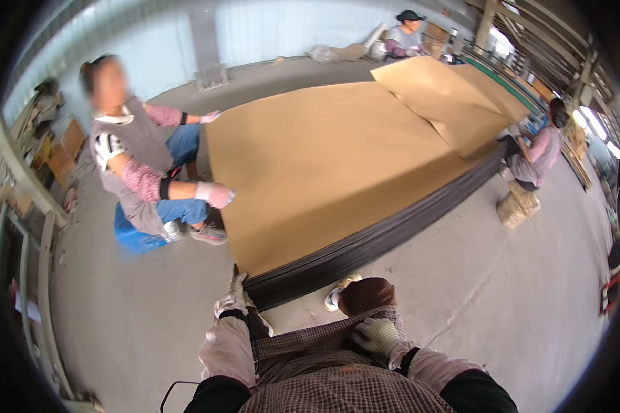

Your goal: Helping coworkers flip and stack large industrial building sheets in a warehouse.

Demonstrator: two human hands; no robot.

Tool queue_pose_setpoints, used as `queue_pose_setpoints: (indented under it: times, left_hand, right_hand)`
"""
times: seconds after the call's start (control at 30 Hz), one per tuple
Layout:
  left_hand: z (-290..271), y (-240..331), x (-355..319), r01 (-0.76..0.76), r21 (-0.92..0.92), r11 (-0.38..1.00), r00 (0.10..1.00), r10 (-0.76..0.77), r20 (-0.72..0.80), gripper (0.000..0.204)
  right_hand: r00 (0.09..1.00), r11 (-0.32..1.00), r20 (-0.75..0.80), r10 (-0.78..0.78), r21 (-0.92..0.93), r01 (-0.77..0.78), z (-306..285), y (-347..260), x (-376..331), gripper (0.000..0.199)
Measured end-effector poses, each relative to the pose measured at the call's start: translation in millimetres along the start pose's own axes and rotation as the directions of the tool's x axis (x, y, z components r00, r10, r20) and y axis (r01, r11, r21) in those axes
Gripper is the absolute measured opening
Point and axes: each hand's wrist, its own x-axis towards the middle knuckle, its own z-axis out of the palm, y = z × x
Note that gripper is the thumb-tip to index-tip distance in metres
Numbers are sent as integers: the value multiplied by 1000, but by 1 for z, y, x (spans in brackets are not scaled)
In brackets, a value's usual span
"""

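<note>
A large brown paper sheet (310, 165) lies over a long stack of black sheeting (372, 258), whose layered side shows toward me. My left hand (234, 297), in a pale glove, is closed at the near left corner of the paper; its fingertips are partly hidden there. On my lap rests my right hand (379, 336) in a striped knit glove, fingers stretched over my checked apron (337, 385) and holding nothing visible. At the far end, another brown sheet (441, 93) lies creased and folded over the first.
To the left, a seated co-worker (141, 158) has both gloved hands at the paper's left edge. Another co-worker (537, 148) sits on a wrapped bundle (518, 204) at the right. A third person (406, 38) is at the back. Metal frames (31, 275) stand far left.
</note>
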Motion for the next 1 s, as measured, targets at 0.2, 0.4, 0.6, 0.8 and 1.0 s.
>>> queue_pose_setpoints:
  times: [0.2, 0.4, 0.6, 0.8, 1.0]
  left_hand:
    - [-6, -24, 22, -125, -190, 974, 991, 134, 32, 74]
    - [13, -9, 6, -51, -275, 960, 991, 82, 103, 74]
    - [21, 2, -8, -90, -288, 953, 989, 119, 83, 67]
    - [15, 2, -6, 7, -312, 950, 996, 20, 84, 73]
    - [15, -11, 1, -202, -208, 957, 975, 217, 53, 54]
  right_hand:
    - [999, 999, -33, -19, -45, 18, 7, -3, -3, 29]
    - [1000, 997, -2, -18, -79, 18, 17, 9, -5, 32]
    - [1000, 998, -9, -7, -64, 6, 10, 5, -3, 33]
    - [1000, 998, -15, 9, -68, -10, 9, 3, -3, 32]
    - [1000, 996, 6, -20, -90, 20, 7, 2, -6, 32]
